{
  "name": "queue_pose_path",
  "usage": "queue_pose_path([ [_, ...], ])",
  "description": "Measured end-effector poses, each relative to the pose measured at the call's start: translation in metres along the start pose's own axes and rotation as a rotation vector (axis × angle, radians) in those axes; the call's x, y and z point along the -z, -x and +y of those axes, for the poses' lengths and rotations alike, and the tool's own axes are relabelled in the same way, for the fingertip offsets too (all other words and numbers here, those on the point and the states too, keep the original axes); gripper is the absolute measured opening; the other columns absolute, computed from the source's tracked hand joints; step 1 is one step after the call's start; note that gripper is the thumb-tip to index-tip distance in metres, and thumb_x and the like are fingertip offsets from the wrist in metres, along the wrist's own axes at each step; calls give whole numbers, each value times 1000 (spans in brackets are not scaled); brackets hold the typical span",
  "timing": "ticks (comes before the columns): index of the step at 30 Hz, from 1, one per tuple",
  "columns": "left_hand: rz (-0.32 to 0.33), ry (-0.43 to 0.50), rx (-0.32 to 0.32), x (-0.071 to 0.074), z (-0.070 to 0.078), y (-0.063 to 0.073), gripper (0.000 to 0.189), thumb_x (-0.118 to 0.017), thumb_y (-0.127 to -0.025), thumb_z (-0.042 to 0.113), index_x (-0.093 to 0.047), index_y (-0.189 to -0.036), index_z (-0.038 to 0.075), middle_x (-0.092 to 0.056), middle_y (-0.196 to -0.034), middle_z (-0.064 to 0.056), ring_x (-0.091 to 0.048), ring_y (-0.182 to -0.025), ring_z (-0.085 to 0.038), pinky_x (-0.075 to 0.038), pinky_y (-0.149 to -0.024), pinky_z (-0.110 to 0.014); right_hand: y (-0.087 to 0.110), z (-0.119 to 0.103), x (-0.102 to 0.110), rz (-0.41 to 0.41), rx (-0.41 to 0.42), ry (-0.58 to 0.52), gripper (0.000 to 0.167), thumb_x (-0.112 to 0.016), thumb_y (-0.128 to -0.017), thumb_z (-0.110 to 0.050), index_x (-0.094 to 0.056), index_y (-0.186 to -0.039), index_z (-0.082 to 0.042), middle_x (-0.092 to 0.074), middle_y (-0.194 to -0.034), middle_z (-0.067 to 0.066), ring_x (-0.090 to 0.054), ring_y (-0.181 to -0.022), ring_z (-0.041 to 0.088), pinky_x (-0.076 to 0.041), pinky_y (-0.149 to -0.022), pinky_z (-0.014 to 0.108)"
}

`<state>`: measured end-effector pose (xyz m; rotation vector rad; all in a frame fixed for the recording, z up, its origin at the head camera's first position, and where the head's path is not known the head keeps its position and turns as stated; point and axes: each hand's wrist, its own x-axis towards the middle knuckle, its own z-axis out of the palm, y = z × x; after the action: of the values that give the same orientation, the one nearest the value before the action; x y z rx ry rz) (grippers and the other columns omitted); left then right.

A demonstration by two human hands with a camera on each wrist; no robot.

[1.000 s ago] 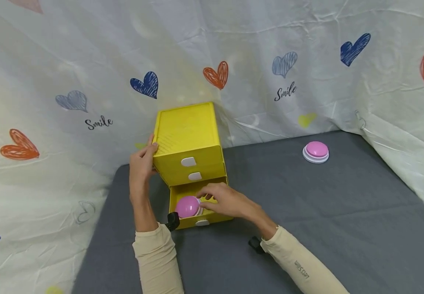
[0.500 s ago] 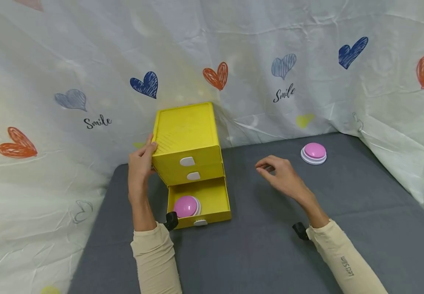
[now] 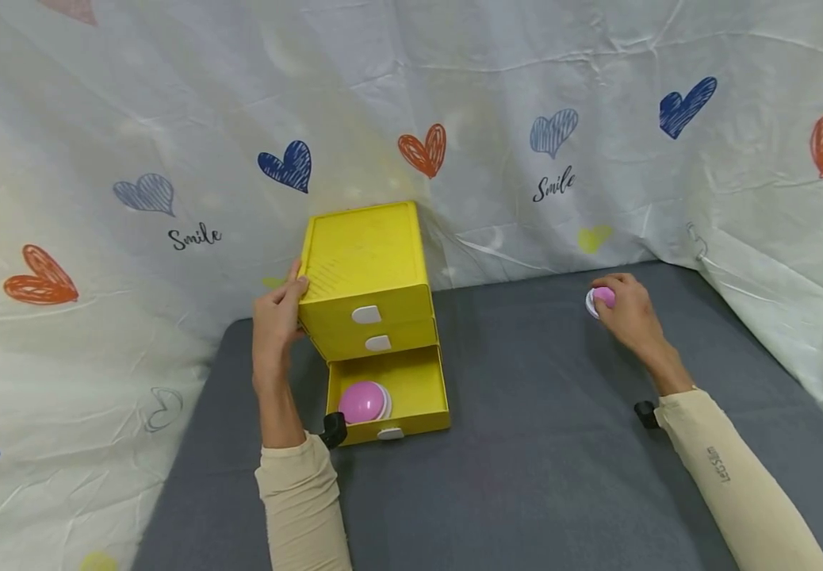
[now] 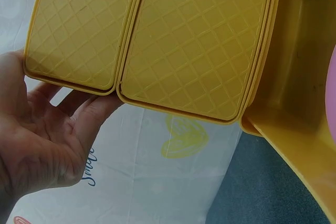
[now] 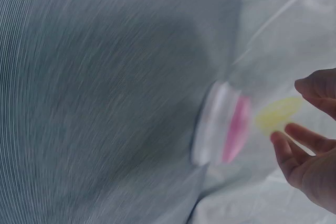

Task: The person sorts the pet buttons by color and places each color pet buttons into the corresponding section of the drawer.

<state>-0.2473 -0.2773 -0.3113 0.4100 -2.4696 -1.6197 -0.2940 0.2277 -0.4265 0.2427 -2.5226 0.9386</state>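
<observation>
A small yellow drawer unit (image 3: pixel 365 254) stands against the backdrop, its bottom drawer (image 3: pixel 419 396) pulled out. One pink dome push button with a white base (image 3: pixel 361 402) lies tilted in that drawer's left side. My left hand (image 3: pixel 276 321) holds the unit's left side, thumb at the top edge and fingers against the side wall (image 4: pixel 86 114). At the back right of the table, a second pink push button (image 5: pixel 223 124) sits on its white base. My right hand (image 3: pixel 625 313) is over it, thumb and fingers spread apart just above the pink dome in the right wrist view.
A dark grey cloth covers the table (image 3: pixel 511 476). A white curtain (image 3: pixel 490 79) printed with hearts hangs behind and along the sides. Two upper drawers with white pull tabs (image 3: pixel 366 315) are closed.
My right hand has left the pulled-out drawer and moved right, across the table, to the far push button. My left hand stays at the drawer unit. The button in the drawer keeps its place.
</observation>
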Motion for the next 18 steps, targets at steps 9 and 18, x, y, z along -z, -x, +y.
queue_pose_path([
  [9,15,-3,-11,-1,-1,0,58,-50,-105,55,-73,-126,6,-45,-164,6,-52,-139,-25,-53,-72,-31,-2,36,-5,-151,-166,72,70,-76,-86,-5,-50,-151,-3,-22,-158,49,-32,-137,72,-31,-107,80],
  [18,21,0,-1,0,-1,0,59,-50,-104,57,-72,-125,6,-45,-165,0,-51,-142,-27,-53,-74,-32,-4,44,-13,-236,-172,43,76,-79,-90,-11,-41,-155,0,-12,-158,54,-21,-143,74,-25,-114,81],
])
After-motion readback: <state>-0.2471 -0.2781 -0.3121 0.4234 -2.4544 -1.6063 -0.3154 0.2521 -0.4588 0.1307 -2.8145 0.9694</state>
